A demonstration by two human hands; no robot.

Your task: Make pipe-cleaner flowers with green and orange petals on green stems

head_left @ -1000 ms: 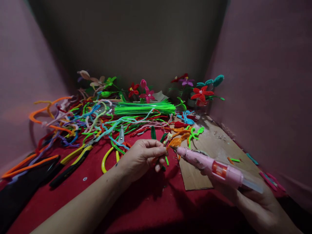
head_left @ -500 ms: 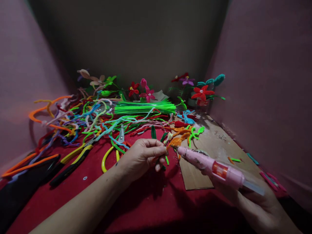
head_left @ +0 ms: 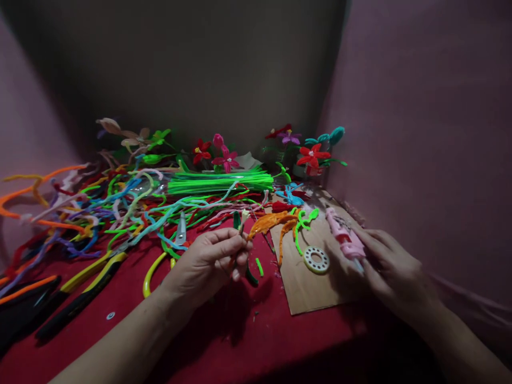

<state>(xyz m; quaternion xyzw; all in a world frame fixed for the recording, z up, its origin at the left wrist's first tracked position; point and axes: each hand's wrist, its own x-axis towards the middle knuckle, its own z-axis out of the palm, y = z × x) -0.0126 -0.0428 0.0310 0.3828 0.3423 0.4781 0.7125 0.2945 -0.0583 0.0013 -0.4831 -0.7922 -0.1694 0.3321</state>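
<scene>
My left hand (head_left: 216,253) is closed in a pinch on a thin stem topped by a pale yellow flower centre (head_left: 245,214). From its fingertips an orange pipe-cleaner petal (head_left: 264,224) reaches right, overlapping other orange pieces (head_left: 285,234) at the board's edge; where it joins is hidden. A pink glue gun (head_left: 344,234) is gripped in my right hand (head_left: 394,266), low over the right side of the brown board (head_left: 298,293). Its nozzle points away from me. Beside it lie a round white disc with holes (head_left: 317,260) and a bright green curled piece (head_left: 307,220).
Tangled coloured pipe cleaners (head_left: 92,202) cover the left of the red cloth (head_left: 260,341). Yellow-black pliers (head_left: 86,288) and yellow-handled scissors (head_left: 150,274) lie left of my hands. A green pipe-cleaner bundle (head_left: 220,181) and finished flowers (head_left: 226,159) stand behind, with pink walls (head_left: 424,133) alongside.
My right hand has drawn the glue gun away from the orange petal, right and over the board, uncovering the white disc. My left hand keeps its pinch. The view has swung slightly right.
</scene>
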